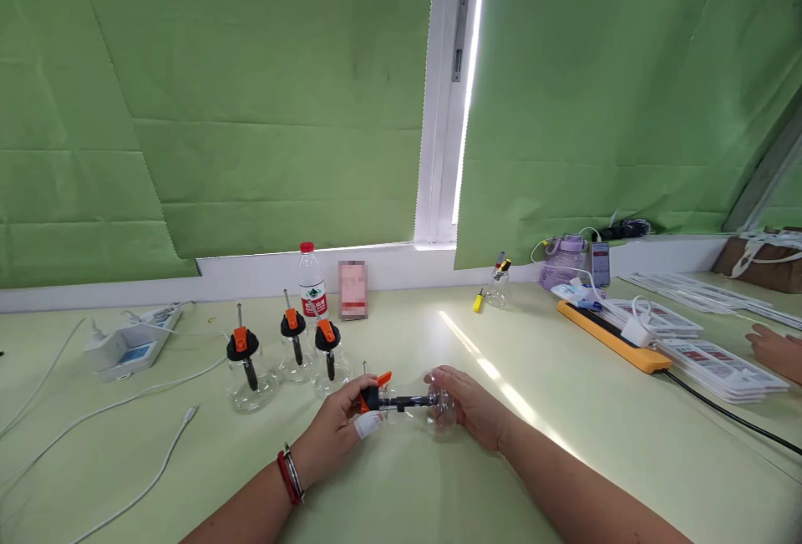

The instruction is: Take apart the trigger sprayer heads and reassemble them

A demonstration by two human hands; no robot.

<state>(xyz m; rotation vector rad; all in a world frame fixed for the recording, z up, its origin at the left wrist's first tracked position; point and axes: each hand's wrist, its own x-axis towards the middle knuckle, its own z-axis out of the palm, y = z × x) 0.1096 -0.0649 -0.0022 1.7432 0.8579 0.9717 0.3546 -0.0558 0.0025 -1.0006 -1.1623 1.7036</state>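
Note:
A clear glass-like bottle [417, 417] lies on its side between my two hands, just above or on the table; the contact is hidden. My left hand [343, 420] grips its black cap with an orange lever [383, 378]; white tape wraps one of my fingers. Around the bottle's wide base, my right hand [467, 402] is closed. A dark tube [407, 402] runs lengthwise inside. Left of my hands stand three similar upright bottles, a front left one [251, 385], a back one [294, 360] and a right one [331, 364], each with a black and orange cap and a thin metal rod on top.
Behind stand a red-capped water bottle [312, 281] and a pink card-like panel [353, 289]. White cables and a power strip [134, 352] lie left. To the right are an orange power strip [611, 337], stacked plastic packs [720, 368], a purple jug [562, 264] and another person's hand [777, 352].

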